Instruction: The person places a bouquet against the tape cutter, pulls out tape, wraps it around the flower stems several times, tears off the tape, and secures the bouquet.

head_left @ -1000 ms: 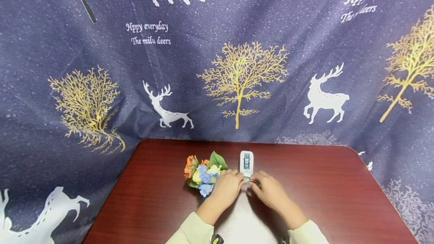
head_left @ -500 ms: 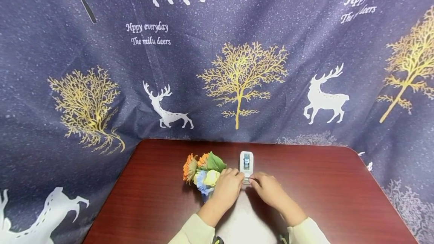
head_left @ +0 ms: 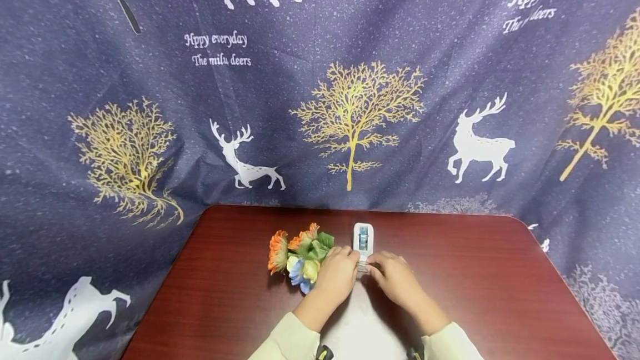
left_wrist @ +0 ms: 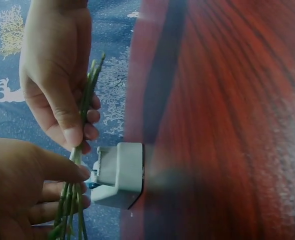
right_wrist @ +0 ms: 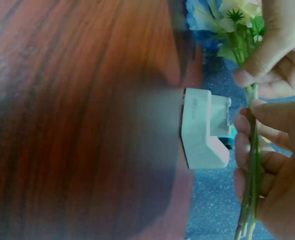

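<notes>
Over the table, my left hand (head_left: 332, 276) pinches a bunch of artificial flowers (head_left: 300, 257) by its stems, close below the orange, yellow and blue blooms. My right hand (head_left: 397, 282) grips the same green stems (right_wrist: 251, 200) lower down, thumb against curled fingers. Between the two hands a pale, shiny band (right_wrist: 251, 91) shows around the stems; it looks like clear tape. Just beyond the hands stands a white tape dispenser (head_left: 363, 240) with a blue roll inside. Neither hand visibly touches this dispenser.
The reddish-brown wooden table (head_left: 475, 271) reaches out on both sides of the hands. Behind its far edge hangs a dark blue cloth (head_left: 310, 143) printed with deer and trees. A bright glare (head_left: 362, 321) lies on the near tabletop between the forearms.
The bunch has turned about its stems: the blue and yellow blooms have shifted lower and more of the orange ones show. Both hands stay in nearly the same place, still holding the stems.
</notes>
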The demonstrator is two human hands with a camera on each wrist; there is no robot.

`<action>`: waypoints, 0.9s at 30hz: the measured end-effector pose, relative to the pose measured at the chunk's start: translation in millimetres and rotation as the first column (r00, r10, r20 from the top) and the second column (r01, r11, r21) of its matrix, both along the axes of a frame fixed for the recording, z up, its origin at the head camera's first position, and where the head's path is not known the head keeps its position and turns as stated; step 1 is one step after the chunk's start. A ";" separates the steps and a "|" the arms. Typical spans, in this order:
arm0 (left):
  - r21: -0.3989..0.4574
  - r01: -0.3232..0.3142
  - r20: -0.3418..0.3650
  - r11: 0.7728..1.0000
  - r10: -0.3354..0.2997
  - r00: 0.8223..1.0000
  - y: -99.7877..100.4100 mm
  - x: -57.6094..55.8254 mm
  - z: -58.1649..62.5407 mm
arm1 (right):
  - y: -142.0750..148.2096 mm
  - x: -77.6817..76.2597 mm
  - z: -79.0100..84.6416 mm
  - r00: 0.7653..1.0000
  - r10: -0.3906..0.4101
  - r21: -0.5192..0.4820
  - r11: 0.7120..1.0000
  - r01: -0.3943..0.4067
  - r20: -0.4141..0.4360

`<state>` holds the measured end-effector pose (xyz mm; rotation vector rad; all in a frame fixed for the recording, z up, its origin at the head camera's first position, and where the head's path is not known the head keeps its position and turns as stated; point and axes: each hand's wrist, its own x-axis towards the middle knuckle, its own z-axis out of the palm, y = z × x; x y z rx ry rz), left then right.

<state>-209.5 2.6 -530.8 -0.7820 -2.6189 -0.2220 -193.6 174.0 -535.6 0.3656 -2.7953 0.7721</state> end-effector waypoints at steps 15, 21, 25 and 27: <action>-0.070 -0.044 0.028 0.997 0.046 0.999 2.6 2.5 4.8 | -3.7 0.4 -10.6 0.997 -0.016 -0.049 0.999 0.012 -0.070; -0.023 -0.059 0.112 0.998 0.061 0.992 2.1 -0.2 -2.4 | -6.2 0.8 -13.4 0.998 -0.035 -0.050 0.998 0.032 -0.058; 0.017 -0.062 0.133 0.998 0.059 0.989 2.7 -1.9 -7.0 | -7.0 1.1 -13.8 0.998 -0.048 -0.051 0.998 0.046 -0.035; 0.027 -0.063 0.133 0.998 0.059 0.989 2.8 -2.4 -8.8 | -7.3 1.2 -13.5 0.999 -0.048 -0.055 0.997 0.047 -0.025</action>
